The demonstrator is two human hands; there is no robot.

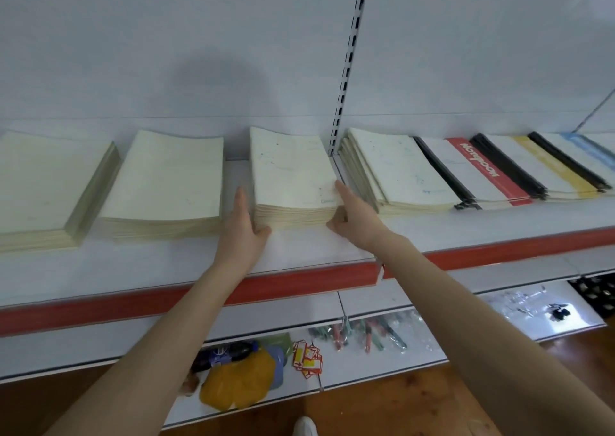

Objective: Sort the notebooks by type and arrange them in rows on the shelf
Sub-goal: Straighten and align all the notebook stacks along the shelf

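- Cream notebooks form the middle stack (293, 176), which lies on the white shelf (316, 246) directly between the two hands.
- Left hand (243, 226): fingers straight and flat against the stack's left side, thumb at its front lower corner.
- Right hand (352, 216): it grips the stack's front right corner, with the index finger on the top cover, the thumb at the base and the other fingers curled against the side.
- Left of the left hand lie two more cream stacks (166, 182), side by side.
- Just right of the right hand is a looser cream pile (402, 169).
- Beyond that pile are overlapping notebooks banded red (479, 169), yellow (549, 166) and blue (585, 146).
- Below the forearms, a lower shelf (412, 369) holds pens (366, 336), tags (307, 359), a bottle (223, 352) and a yellow bag (239, 379).
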